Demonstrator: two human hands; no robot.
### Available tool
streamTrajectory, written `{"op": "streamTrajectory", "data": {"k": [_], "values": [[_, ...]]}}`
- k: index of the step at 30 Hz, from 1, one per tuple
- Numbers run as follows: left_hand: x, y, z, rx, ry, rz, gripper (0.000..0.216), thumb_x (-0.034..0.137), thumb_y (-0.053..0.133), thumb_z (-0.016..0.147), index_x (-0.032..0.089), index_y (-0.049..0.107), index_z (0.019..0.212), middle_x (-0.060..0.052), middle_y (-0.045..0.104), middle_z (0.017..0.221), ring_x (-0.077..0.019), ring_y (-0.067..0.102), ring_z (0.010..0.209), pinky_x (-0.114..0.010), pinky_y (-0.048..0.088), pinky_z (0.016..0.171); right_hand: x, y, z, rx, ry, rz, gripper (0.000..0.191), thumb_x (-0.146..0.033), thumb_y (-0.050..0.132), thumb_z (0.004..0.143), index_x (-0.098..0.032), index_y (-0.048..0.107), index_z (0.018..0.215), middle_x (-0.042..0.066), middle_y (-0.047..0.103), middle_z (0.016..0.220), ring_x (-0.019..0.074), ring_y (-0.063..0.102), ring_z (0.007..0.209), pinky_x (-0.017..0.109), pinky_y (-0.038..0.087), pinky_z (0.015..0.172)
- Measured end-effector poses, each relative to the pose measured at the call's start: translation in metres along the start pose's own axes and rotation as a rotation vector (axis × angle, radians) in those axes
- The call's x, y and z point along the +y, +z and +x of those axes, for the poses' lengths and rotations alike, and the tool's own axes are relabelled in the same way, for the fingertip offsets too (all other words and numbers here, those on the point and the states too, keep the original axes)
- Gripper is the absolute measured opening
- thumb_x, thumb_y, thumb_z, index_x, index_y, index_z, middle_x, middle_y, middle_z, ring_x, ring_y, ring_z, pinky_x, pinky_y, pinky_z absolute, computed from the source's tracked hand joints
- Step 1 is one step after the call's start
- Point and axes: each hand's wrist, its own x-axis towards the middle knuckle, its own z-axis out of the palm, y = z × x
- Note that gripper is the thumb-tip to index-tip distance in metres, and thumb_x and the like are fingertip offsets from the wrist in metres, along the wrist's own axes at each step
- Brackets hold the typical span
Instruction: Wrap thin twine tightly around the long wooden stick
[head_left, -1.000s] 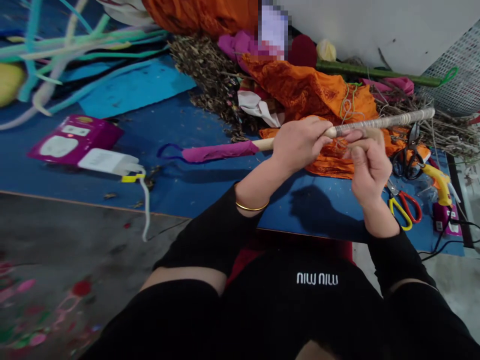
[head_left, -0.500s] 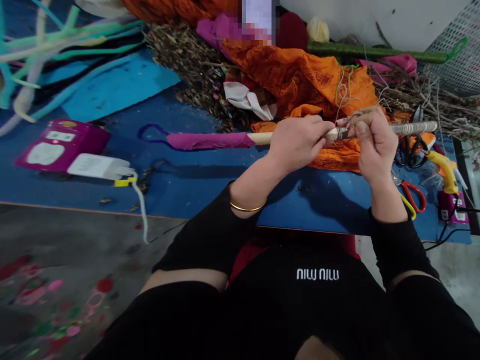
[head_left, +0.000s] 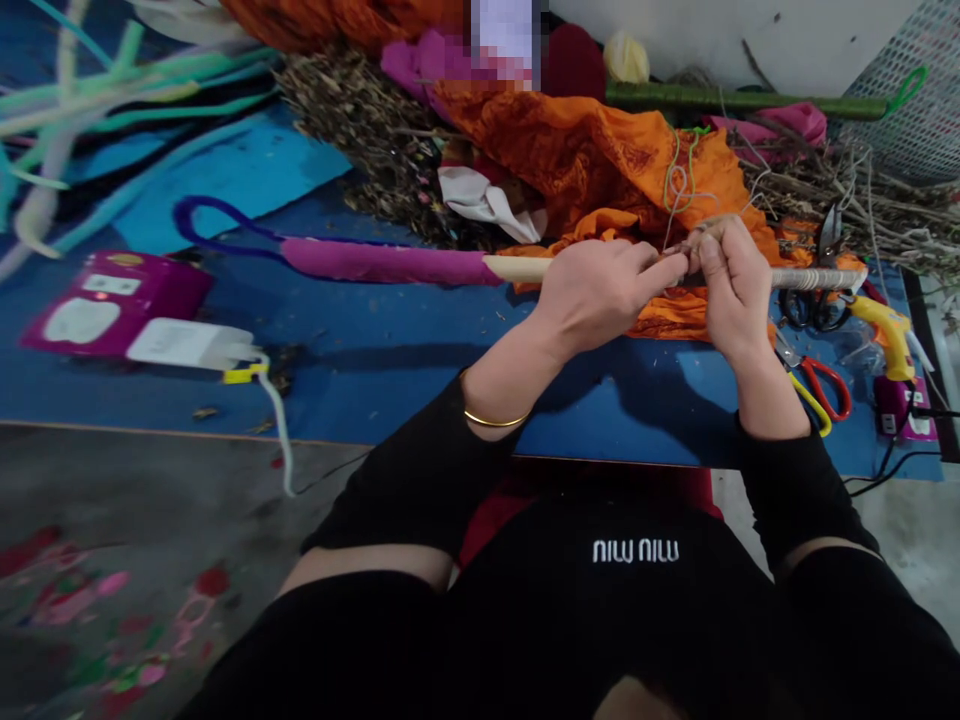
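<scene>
A long wooden stick (head_left: 517, 268) runs level above the table, its left part covered in purple cloth (head_left: 390, 260) with a dark blue loop (head_left: 202, 215) at the tip. Grey cord is wound around its right part (head_left: 817, 278). My left hand (head_left: 596, 290) closes over the middle of the stick, with thumb and fingers pressed forward. Close beside it, my right hand (head_left: 735, 285) is closed around the wound part, its fingertips pinching a thin brown strand near the left fingertips. The fingers hide the exact spot where the strand meets the stick.
Orange cloth (head_left: 585, 140) and dry twigs (head_left: 375, 130) lie behind the stick. At right are red-and-yellow-handled scissors (head_left: 825, 390), black-handled scissors (head_left: 814, 310) and a yellow glue gun (head_left: 885, 335). A purple power box (head_left: 112, 305) with a white plug stands at left.
The stick's left end with the blue loop has risen and shifted left, while its right end has dipped slightly. My right hand has come closer to my left.
</scene>
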Motion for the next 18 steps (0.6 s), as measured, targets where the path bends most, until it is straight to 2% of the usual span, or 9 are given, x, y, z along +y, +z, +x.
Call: {"op": "streamTrajectory", "data": {"k": [4, 8, 10, 13, 15, 18], "values": [[0.000, 0.000, 0.001, 0.008, -0.018, -0.068, 0.043, 0.033, 0.036, 0.109, 0.024, 0.076, 0.121, -0.007, 0.075, 0.094, -0.0207, 0.068, 0.081, -0.033, 0.043, 0.065, -0.003, 0.004, -0.001, 0.000, 0.003, 0.054, 0.045, -0.061, 0.046, 0.104, -0.026, 0.061, 0.082, 0.002, 0.062, 0.092, 0.0201, 0.068, 0.105, 0.044, 0.058, 0.101], [-0.007, -0.002, 0.000, 0.053, -0.061, -0.047, 0.038, 0.033, 0.042, 0.108, 0.024, 0.076, 0.122, -0.007, 0.076, 0.096, -0.0206, 0.069, 0.083, -0.033, 0.045, 0.067, -0.005, -0.005, 0.004, 0.112, 0.004, 0.194, 0.039, -0.060, 0.061, 0.098, -0.024, 0.061, 0.080, 0.001, 0.064, 0.091, 0.0164, 0.070, 0.091, 0.038, 0.060, 0.091], [-0.014, -0.007, -0.001, 0.070, -0.099, -0.019, 0.037, 0.034, 0.043, 0.107, 0.024, 0.074, 0.126, -0.007, 0.077, 0.099, -0.0206, 0.069, 0.085, -0.032, 0.045, 0.068, 0.000, -0.021, 0.009, 0.186, 0.055, 0.311, 0.036, -0.057, 0.069, 0.092, -0.024, 0.062, 0.080, 0.000, 0.065, 0.087, 0.0126, 0.066, 0.075, 0.032, 0.058, 0.073], [-0.025, -0.014, -0.002, 0.065, -0.138, -0.014, 0.037, 0.033, 0.045, 0.106, 0.024, 0.073, 0.128, -0.008, 0.077, 0.102, -0.0214, 0.070, 0.086, -0.032, 0.046, 0.070, 0.017, -0.056, 0.018, 0.248, 0.213, 0.490, 0.031, -0.048, 0.079, 0.082, -0.025, 0.060, 0.075, 0.000, 0.066, 0.083, 0.0066, 0.048, 0.052, 0.028, 0.040, 0.048], [-0.032, -0.018, -0.002, 0.051, -0.151, -0.034, 0.036, 0.032, 0.047, 0.103, 0.024, 0.074, 0.127, -0.007, 0.077, 0.102, -0.0220, 0.070, 0.085, -0.032, 0.047, 0.071, 0.030, -0.082, 0.022, 0.344, 0.312, 0.530, 0.029, -0.042, 0.077, 0.082, -0.025, 0.056, 0.072, 0.000, 0.066, 0.082, 0.0036, 0.035, 0.046, 0.029, 0.034, 0.045], [-0.042, -0.023, -0.003, 0.032, -0.169, -0.087, 0.035, 0.033, 0.052, 0.100, 0.026, 0.076, 0.124, -0.006, 0.078, 0.102, -0.0219, 0.070, 0.084, -0.032, 0.049, 0.074, 0.047, -0.111, 0.025, 0.439, 0.371, 0.443, 0.028, -0.046, 0.070, 0.082, -0.027, 0.051, 0.072, 0.000, 0.062, 0.079, 0.0036, 0.024, 0.046, 0.032, 0.029, 0.046]]}}
